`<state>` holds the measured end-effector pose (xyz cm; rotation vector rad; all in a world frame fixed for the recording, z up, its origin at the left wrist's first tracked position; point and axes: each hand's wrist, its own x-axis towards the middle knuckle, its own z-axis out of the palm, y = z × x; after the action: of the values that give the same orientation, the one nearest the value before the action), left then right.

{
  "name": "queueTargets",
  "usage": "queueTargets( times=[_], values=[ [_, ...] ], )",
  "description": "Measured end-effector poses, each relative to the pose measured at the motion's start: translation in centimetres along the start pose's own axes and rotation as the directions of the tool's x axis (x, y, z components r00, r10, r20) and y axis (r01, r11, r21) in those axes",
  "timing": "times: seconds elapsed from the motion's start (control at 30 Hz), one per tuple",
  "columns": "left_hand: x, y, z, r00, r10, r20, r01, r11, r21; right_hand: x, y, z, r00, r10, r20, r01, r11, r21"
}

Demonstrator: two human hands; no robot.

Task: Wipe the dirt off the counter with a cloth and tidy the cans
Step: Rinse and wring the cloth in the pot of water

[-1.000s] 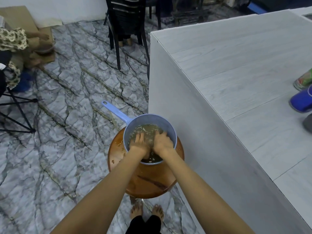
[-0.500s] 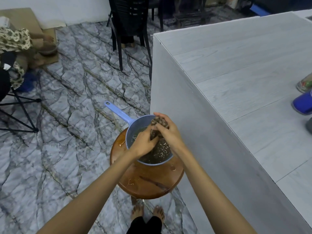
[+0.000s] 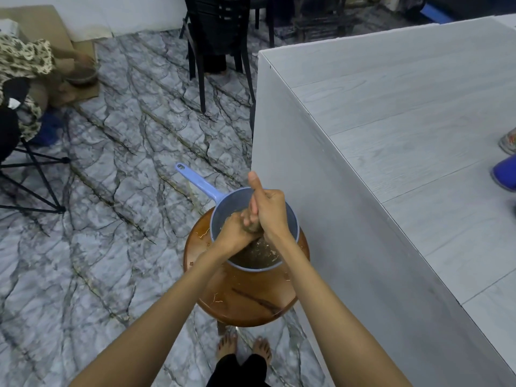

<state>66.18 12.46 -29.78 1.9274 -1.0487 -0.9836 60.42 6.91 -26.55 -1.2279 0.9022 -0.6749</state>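
Over a blue dipper [image 3: 291, 219] of murky water, both my hands squeeze a wet brown cloth [image 3: 252, 227]. My left hand [image 3: 233, 233] grips its lower part and my right hand [image 3: 268, 210] wraps its upper part, thumb pointing up. The cloth is mostly hidden inside my fists. The dipper stands on a round wooden stool [image 3: 245, 297]. To the right is the grey counter [image 3: 405, 121]. Two cans lie at its far right edge: a blue one [image 3: 505, 174] and a patterned one [image 3: 509, 141], both cut off by the frame.
The stool stands close against the counter's side panel. Black chairs [image 3: 220, 37] stand beyond the counter corner. A seated person [image 3: 22, 68] with a bowl is at the far left, next to a black folding stand [image 3: 30, 174]. My bare feet are under the stool.
The cloth came up out of the water. My hands have closed tighter around it, with my right thumb now raised.
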Motion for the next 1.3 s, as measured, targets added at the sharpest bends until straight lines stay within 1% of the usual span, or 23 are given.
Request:
queueTargets(
  times=[0.03, 0.1, 0.17, 0.23, 0.33, 0.47, 0.53, 0.6, 0.7, 0.73, 0.8, 0.87, 0.93, 0.97, 1.0, 1.03, 1.07, 1.1, 1.13, 1.2, 1.27, 1.3],
  values=[
    [0.2, 0.0, -0.3, 0.997, 0.017, 0.070, -0.019, 1.000, 0.021, 0.1, -0.1, -0.2, 1.000, 0.018, 0.024, -0.017, 1.000, -0.014],
    [0.8, -0.3, -0.9, 0.983, 0.039, 0.182, -0.041, 0.999, 0.010, 0.5, -0.1, -0.3, 0.996, 0.039, 0.084, -0.035, 0.998, -0.051],
    [1.1, -0.2, -1.4, 0.965, 0.052, 0.259, -0.045, 0.998, -0.035, 0.9, -0.1, -0.5, 0.987, 0.056, 0.149, -0.045, 0.996, -0.071],
    [1.3, 0.1, -1.7, 0.944, 0.066, 0.322, -0.055, 0.998, -0.043, 1.2, -0.3, -0.6, 0.972, 0.089, 0.219, -0.082, 0.996, -0.039],
    [1.4, 1.0, -1.8, 0.908, 0.100, 0.407, -0.094, 0.995, -0.035, 1.5, -1.0, -1.0, 0.935, 0.146, 0.324, -0.155, 0.988, 0.003],
    [1.6, 1.4, -2.1, 0.841, 0.073, 0.536, -0.091, 0.996, 0.007, 2.0, -1.6, -1.4, 0.864, 0.223, 0.452, -0.240, 0.971, -0.021],
    [1.6, 1.5, -2.1, 0.809, 0.046, 0.585, -0.068, 0.998, 0.016, 2.2, -1.9, -1.5, 0.826, 0.256, 0.502, -0.261, 0.963, -0.061],
    [1.5, 1.5, -2.0, 0.813, 0.030, 0.581, -0.063, 0.997, 0.037, 2.2, -2.1, -1.6, 0.823, 0.267, 0.501, -0.261, 0.962, -0.084],
    [1.4, 1.3, -2.2, 0.830, 0.013, 0.558, -0.045, 0.998, 0.043, 1.8, -1.8, -1.5, 0.871, 0.246, 0.425, -0.261, 0.965, -0.024],
    [1.4, 1.1, -2.2, 0.846, 0.003, 0.534, -0.021, 0.999, 0.028, 1.7, -1.6, -1.5, 0.891, 0.235, 0.388, -0.262, 0.965, 0.019],
    [1.4, 0.4, -2.2, 0.895, -0.045, 0.444, 0.056, 0.998, -0.012, 1.8, -0.9, -1.7, 0.921, 0.227, 0.317, -0.257, 0.965, 0.055],
    [0.9, -0.1, -2.0, 0.941, -0.079, 0.329, 0.080, 0.997, 0.011, 2.3, 0.2, -2.2, 0.936, 0.253, 0.245, -0.256, 0.967, -0.019],
    [0.5, -0.7, -1.9, 0.971, -0.098, 0.217, 0.088, 0.994, 0.059, 3.0, 1.2, -3.2, 0.945, 0.298, 0.138, -0.275, 0.948, -0.163],
    [0.4, -0.9, -2.0, 0.978, -0.099, 0.183, 0.088, 0.994, 0.063, 3.2, 1.7, -3.7, 0.951, 0.297, 0.087, -0.260, 0.919, -0.296],
    [0.4, -0.9, -2.2, 0.982, -0.096, 0.164, 0.091, 0.995, 0.039, 3.4, 2.1, -4.2, 0.956, 0.281, 0.080, -0.214, 0.861, -0.460],
    [0.4, -0.9, -2.5, 0.984, -0.092, 0.150, 0.096, 0.995, -0.020, 3.2, 2.3, -4.5, 0.952, 0.281, 0.119, -0.141, 0.751, -0.645],
    [0.3, -0.8, -2.7, 0.988, -0.088, 0.130, 0.099, 0.991, -0.086, 2.9, 2.7, -4.5, 0.942, 0.294, 0.161, -0.052, 0.601, -0.797],
    [0.2, -0.5, -2.9, 0.992, -0.072, 0.108, 0.087, 0.985, -0.146, 2.4, 3.1, -4.3, 0.932, 0.305, 0.196, 0.035, 0.464, -0.885],
    [0.3, -0.3, -3.0, 0.995, -0.059, 0.082, 0.073, 0.981, -0.182, 2.0, 3.8, -4.0, 0.923, 0.317, 0.219, 0.093, 0.368, -0.925],
    [0.5, -0.4, -3.0, 0.998, -0.038, 0.058, 0.050, 0.974, -0.222, 1.1, 5.0, -3.2, 0.929, 0.310, 0.203, 0.124, 0.256, -0.959],
    [0.7, -0.5, -3.0, 0.998, -0.035, 0.057, 0.046, 0.979, -0.199, 0.8, 5.6, -2.4, 0.945, 0.267, 0.188, 0.138, 0.195, -0.971],
    [0.8, -0.6, -3.1, 0.997, -0.045, 0.063, 0.056, 0.981, -0.183, 0.9, 5.5, -2.1, 0.950, 0.259, 0.175, 0.124, 0.202, -0.972]
  ],
)
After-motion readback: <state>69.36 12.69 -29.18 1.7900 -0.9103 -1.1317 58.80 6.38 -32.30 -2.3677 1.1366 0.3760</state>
